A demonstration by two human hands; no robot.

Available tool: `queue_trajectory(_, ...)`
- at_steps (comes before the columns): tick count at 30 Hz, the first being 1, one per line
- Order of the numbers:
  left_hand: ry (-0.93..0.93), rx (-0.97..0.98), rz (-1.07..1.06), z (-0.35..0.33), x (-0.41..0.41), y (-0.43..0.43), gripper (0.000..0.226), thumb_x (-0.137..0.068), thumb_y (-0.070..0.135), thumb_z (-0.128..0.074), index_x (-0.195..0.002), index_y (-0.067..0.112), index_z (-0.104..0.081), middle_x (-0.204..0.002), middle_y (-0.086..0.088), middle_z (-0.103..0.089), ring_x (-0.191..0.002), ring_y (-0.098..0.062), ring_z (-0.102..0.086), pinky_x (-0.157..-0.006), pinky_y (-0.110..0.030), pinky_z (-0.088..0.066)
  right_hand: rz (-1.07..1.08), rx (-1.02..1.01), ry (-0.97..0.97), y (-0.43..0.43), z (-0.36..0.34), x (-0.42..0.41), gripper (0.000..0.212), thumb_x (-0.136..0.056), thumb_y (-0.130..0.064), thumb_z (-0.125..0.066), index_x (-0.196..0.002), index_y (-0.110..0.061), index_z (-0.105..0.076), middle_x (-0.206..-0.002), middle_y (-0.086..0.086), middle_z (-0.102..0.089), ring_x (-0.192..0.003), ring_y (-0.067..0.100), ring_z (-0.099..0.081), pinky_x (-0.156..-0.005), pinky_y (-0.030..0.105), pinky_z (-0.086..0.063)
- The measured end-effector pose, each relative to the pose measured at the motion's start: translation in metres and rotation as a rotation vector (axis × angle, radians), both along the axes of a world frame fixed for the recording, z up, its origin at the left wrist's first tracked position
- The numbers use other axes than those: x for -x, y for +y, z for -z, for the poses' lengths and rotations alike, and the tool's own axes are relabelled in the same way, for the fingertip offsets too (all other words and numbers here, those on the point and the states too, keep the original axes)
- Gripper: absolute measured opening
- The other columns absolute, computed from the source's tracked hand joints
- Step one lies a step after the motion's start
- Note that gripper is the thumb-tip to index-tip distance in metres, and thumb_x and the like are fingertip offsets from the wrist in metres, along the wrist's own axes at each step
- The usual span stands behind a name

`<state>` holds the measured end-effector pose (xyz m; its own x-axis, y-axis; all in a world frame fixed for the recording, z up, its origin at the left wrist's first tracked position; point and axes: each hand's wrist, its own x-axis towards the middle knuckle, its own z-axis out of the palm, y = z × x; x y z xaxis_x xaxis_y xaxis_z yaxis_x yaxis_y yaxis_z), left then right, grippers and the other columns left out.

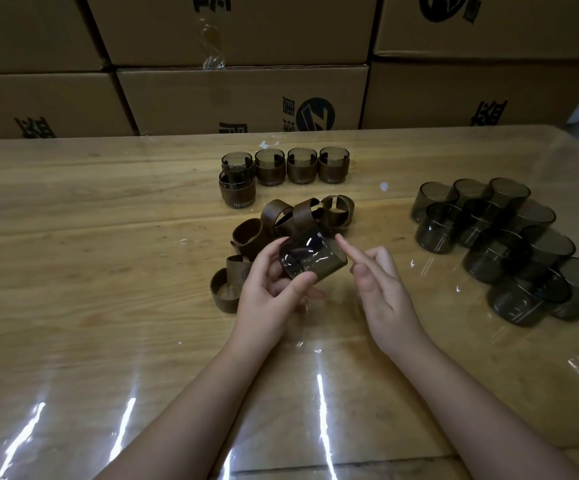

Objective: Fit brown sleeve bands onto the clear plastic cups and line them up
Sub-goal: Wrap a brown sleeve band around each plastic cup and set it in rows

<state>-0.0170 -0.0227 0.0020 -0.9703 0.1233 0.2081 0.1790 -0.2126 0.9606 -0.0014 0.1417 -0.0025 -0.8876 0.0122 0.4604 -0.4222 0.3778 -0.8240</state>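
Head view: Stacked brown cardboard cartons (pixel 243 98) wall off the far side of the workspace. They carry bold black printed characters, cropped and not legible, and a round black logo (pixel 315 115) with a slanted mark inside.

In front of them runs a pale wooden plank table (pixel 90 271) under a glossy clear cover that throws back streaks of overhead light.

Five smoky clear plastic cups already wearing brown bands (pixel 270 167) stand upright near the table's far edge. Four are in a row and the fifth sits just in front of the leftmost one. Nearer the person, a loose heap of brown split sleeve bands (pixel 246 237) lies at centre, some on edge and some overlapping. A cluster of bare smoky clear plastic cups (pixel 495 237) stands on the right, well apart from the bands.

The left hand (pixel 267 296) grips one bare smoky cup (pixel 310 254) above the table. The cup is tipped on its side, with the thumb pressed on its near wall and the fingers curled behind. The right hand (pixel 381 285) holds nothing. Its fingers are loose, and the extended index finger (pixel 345 245) is just beside the cup; whether it touches cannot be told.
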Motion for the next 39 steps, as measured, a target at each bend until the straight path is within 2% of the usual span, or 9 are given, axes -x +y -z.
queue_trajectory(5, 0.042, 0.029, -0.026, 0.001, -0.003, 0.001, 0.056, -0.074, 0.026, -0.066, -0.125, 0.023, -0.045, -0.102, 0.003, -0.070, -0.066, -0.018, -0.072, -0.056, -0.020, -0.053, -0.017, 0.030, 0.024, -0.001, 0.000, -0.002, 0.064, -0.089, -0.074, -0.027, -0.135, -0.033, -0.045, -0.094, -0.010, -0.041, -0.077, 0.001, -0.047, -0.067, 0.013, -0.038)
queue_trajectory(10, 0.079, 0.040, -0.065, 0.004, -0.003, 0.001, 0.053, -0.078, 0.025, -0.064, -0.127, 0.024, -0.042, -0.103, 0.012, -0.071, -0.065, -0.016, -0.071, -0.055, -0.020, -0.052, -0.007, -0.023, 0.138, -0.001, -0.002, -0.006, 0.060, -0.097, -0.061, -0.027, -0.136, -0.020, -0.048, -0.095, -0.006, -0.044, -0.081, 0.002, -0.047, -0.073, 0.013, -0.039)
queue_trajectory(16, 0.098, 0.113, -0.177, 0.006, -0.001, 0.001, 0.063, -0.066, 0.038, -0.074, -0.120, 0.032, -0.044, -0.119, -0.003, -0.063, -0.060, -0.012, -0.068, -0.056, -0.024, -0.055, -0.042, -0.078, 0.192, -0.002, -0.003, -0.007, 0.057, -0.099, -0.056, -0.028, -0.134, -0.016, -0.047, -0.095, 0.005, -0.047, -0.084, 0.007, -0.049, -0.074, 0.012, -0.041)
queue_trajectory(20, 0.157, 0.286, -0.212, 0.009, 0.000, -0.001, 0.066, -0.064, 0.050, -0.076, -0.120, 0.048, -0.042, -0.115, 0.017, -0.061, -0.058, -0.012, -0.065, -0.068, -0.035, -0.059, -0.034, -0.079, 0.202, -0.001, -0.002, -0.006, 0.053, -0.100, -0.054, -0.029, -0.134, -0.018, -0.047, -0.095, 0.005, -0.047, -0.081, 0.007, -0.048, -0.070, 0.015, -0.042)
queue_trajectory(25, 0.283, 0.472, -0.218, 0.011, -0.001, 0.000, 0.066, -0.068, 0.052, -0.079, -0.119, 0.062, -0.038, -0.119, 0.017, -0.055, -0.057, -0.007, -0.061, -0.057, -0.019, -0.052, -0.010, -0.056, 0.156, 0.001, -0.002, -0.004, 0.058, -0.097, -0.059, -0.028, -0.137, -0.020, -0.044, -0.095, -0.003, -0.045, -0.084, 0.000, -0.047, -0.076, 0.008, -0.039)
queue_trajectory(28, 0.362, 0.577, -0.125, 0.011, -0.006, 0.003, 0.069, -0.064, 0.062, -0.070, -0.121, 0.068, -0.031, -0.115, 0.014, -0.059, -0.064, -0.004, -0.062, -0.060, -0.013, -0.048, 0.030, 0.005, 0.076, 0.004, -0.004, -0.003, 0.063, -0.090, -0.071, -0.027, -0.136, -0.031, -0.043, -0.092, -0.005, -0.043, -0.081, -0.004, -0.046, -0.074, 0.008, -0.039)
queue_trajectory(33, 0.354, 0.464, -0.139, 0.010, -0.007, 0.004, 0.071, -0.063, 0.059, -0.073, -0.121, 0.067, -0.034, -0.116, 0.035, -0.054, -0.059, -0.003, -0.062, -0.056, -0.011, -0.046, 0.010, 0.105, -0.086, 0.002, -0.004, 0.000, 0.073, -0.074, -0.089, -0.026, -0.129, -0.044, -0.045, -0.093, -0.008, -0.041, -0.078, -0.003, -0.045, -0.070, 0.011, -0.038)
queue_trajectory(36, 0.333, 0.361, -0.222, 0.008, -0.006, 0.002, 0.068, -0.065, 0.052, -0.074, -0.123, 0.051, -0.040, -0.120, 0.038, -0.052, -0.056, -0.003, -0.060, -0.056, -0.016, -0.050, -0.012, 0.083, -0.067, 0.002, -0.001, 0.001, 0.071, -0.079, -0.086, -0.025, -0.128, -0.039, -0.047, -0.092, -0.012, -0.039, -0.078, -0.005, -0.047, -0.072, 0.011, -0.036)
queue_trajectory(39, 0.332, 0.334, -0.308, 0.005, -0.005, 0.000, 0.067, -0.067, 0.050, -0.074, -0.124, 0.048, -0.039, -0.118, 0.042, -0.049, -0.058, -0.003, -0.061, -0.056, -0.015, -0.051, -0.030, 0.047, -0.029, 0.001, -0.001, -0.001, 0.066, -0.084, -0.081, -0.025, -0.126, -0.037, -0.050, -0.095, -0.009, -0.041, -0.078, -0.004, -0.048, -0.071, 0.009, -0.037)
